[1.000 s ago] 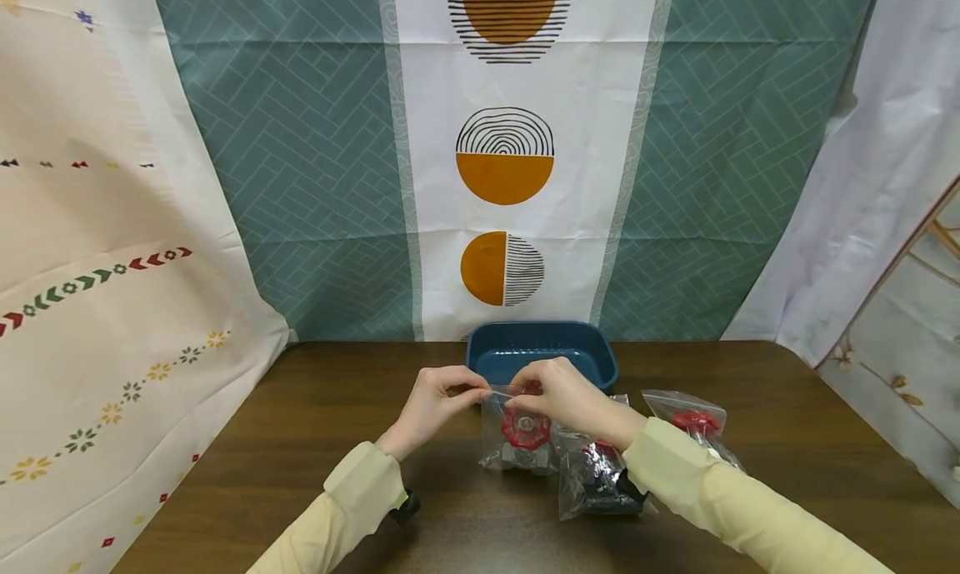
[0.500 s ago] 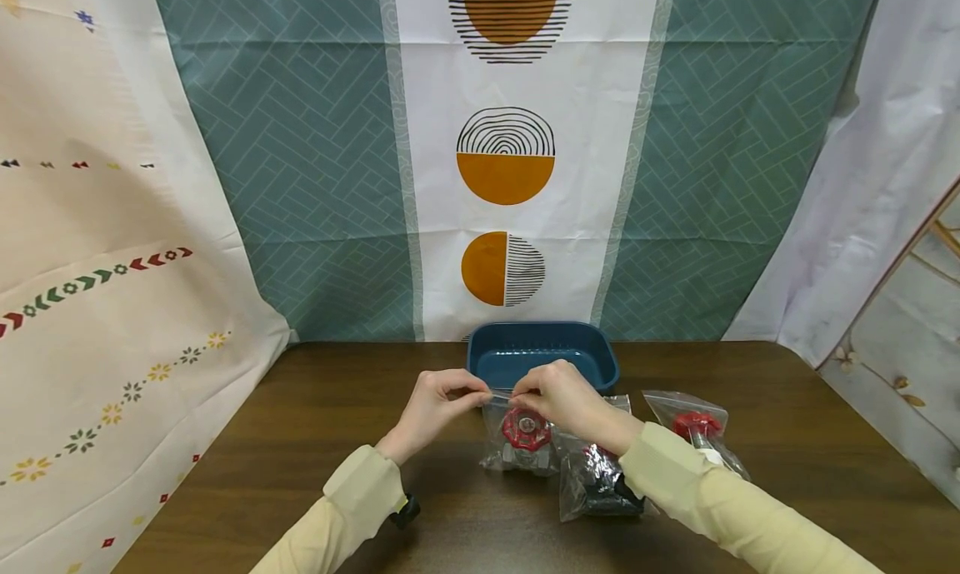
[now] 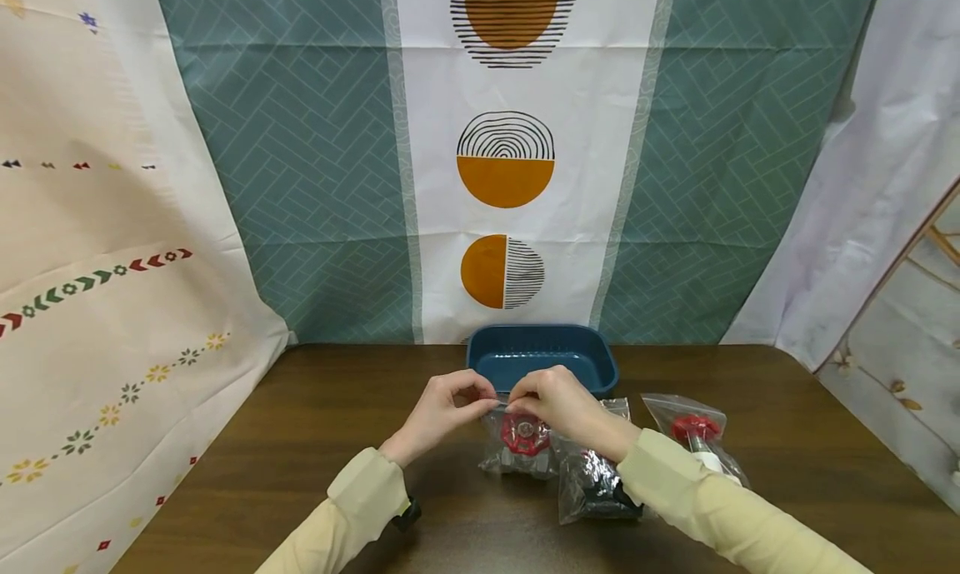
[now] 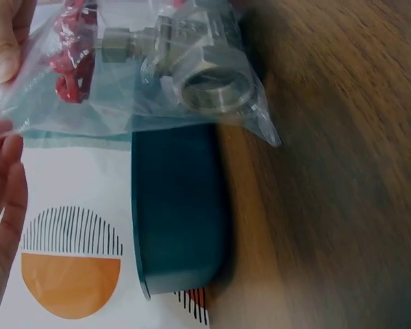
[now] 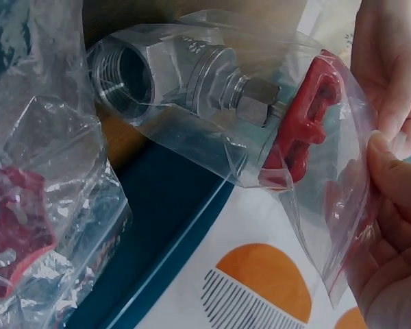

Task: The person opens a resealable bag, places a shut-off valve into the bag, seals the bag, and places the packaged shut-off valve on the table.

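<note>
A metal valve (image 5: 209, 79) with a red handwheel (image 3: 525, 434) stands inside a clear zip bag (image 3: 495, 453) in the middle of the table. At the bag's top edge, my left hand (image 3: 442, 414) pinches the plastic between thumb and fingers. Just to its right, my right hand (image 3: 561, 403) pinches the same edge, the fingertips of both almost meeting. In the right wrist view, the right thumb (image 5: 387, 161) presses on the zip strip. The valve's threaded opening (image 4: 218, 89) faces the camera in the left wrist view.
A blue plastic tray (image 3: 480, 341) stands behind the hands. Beneath my right wrist lies a second bagged item (image 3: 600, 486) with red and black parts. Farther right is another bag holding a red-handled valve (image 3: 696, 428). Patterned cloths (image 3: 330, 182) hang behind the brown table (image 3: 300, 441).
My left hand has slid slightly right along the bag's top edge, closing the gap to my right hand. The right hand has barely moved, and the bagged valve stays in place.
</note>
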`<state>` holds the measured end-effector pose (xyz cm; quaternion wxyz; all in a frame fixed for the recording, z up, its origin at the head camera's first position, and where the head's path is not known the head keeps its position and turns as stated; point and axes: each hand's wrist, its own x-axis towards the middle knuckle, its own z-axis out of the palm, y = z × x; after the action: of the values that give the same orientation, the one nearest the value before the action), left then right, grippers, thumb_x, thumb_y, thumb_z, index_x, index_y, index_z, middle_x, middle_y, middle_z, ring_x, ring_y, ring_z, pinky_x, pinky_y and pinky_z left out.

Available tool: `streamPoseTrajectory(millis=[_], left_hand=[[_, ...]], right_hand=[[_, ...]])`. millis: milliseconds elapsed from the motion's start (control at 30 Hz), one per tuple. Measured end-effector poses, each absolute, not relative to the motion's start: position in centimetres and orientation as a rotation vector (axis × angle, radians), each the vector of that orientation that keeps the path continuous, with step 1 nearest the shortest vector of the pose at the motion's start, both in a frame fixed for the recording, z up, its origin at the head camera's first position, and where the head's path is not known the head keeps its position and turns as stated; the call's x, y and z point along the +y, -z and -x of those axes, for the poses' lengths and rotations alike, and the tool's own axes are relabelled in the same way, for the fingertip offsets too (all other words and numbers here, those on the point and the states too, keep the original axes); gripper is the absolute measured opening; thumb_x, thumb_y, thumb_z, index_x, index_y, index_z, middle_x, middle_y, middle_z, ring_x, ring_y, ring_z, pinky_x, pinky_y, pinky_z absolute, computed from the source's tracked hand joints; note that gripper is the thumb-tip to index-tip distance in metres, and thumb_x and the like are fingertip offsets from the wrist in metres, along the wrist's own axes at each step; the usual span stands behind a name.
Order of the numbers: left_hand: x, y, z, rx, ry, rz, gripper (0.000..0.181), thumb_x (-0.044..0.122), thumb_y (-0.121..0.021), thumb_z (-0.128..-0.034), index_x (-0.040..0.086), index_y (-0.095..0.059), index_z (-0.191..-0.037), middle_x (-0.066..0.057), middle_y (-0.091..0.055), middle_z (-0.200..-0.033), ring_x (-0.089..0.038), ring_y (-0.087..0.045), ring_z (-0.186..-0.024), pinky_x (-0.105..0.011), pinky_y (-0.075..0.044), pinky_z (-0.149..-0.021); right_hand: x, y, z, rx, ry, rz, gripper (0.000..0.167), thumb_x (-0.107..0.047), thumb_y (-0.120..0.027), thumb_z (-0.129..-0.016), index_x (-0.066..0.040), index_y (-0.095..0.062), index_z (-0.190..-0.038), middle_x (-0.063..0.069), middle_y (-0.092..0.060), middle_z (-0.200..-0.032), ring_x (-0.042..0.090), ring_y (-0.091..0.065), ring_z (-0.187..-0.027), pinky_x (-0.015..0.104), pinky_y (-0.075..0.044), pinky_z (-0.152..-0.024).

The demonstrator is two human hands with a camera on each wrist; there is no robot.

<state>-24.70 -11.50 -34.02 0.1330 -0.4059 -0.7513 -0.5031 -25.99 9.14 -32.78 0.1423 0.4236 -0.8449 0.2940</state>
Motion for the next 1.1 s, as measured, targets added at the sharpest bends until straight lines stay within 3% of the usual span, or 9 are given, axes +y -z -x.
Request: streamPoseTrajectory(millis=[433, 900, 1100], left_hand=[[-11.1, 34.0, 24.4, -2.094, 1.375, 1.168, 0.013, -0.012, -0.066, -0.0746, -0.003, -0.065, -0.084, -0.009, -0.062, -0.079, -0.02, -0.056, -0.066, -0.029, -0.05, -0.058], [-11.0, 34.2, 24.7, -2.1, 1.362, 1.182, 0.004, -0.005, -0.064, -0.0799, -0.004, -0.064, -0.084, -0.012, -0.062, -0.078, -0.02, -0.056, -0.066, -0.028, -0.049, -0.058], [-11.1, 35.9, 26.1, -2.078, 1.353, 1.157, 0.01, -0.004, -0.066, -0.0784, 0.004, -0.066, -0.084, -0.005, -0.062, -0.079, -0.014, -0.056, -0.067, -0.027, -0.05, -0.058]], right_hand=[[10.1, 32.7, 25.7, -2.53, -0.916, -1.154, 0.007, -0.015, -0.071, -0.078, -0.01, -0.07, -0.082, -0.01, -0.061, -0.074, 0.004, -0.052, -0.061, 0.02, -0.047, -0.055], [9.9, 32.9, 25.9, -2.398, -0.757, -1.241, 0.005, -0.009, -0.069, -0.08, -0.005, -0.071, -0.078, -0.005, -0.061, -0.067, 0.002, -0.045, -0.05, 0.018, -0.04, -0.044], [10.3, 33.2, 26.1, -2.432, -0.888, -1.208, 0.003, -0.011, -0.069, -0.079, -0.008, -0.07, -0.081, -0.006, -0.063, -0.073, 0.002, -0.051, -0.058, 0.019, -0.045, -0.052]])
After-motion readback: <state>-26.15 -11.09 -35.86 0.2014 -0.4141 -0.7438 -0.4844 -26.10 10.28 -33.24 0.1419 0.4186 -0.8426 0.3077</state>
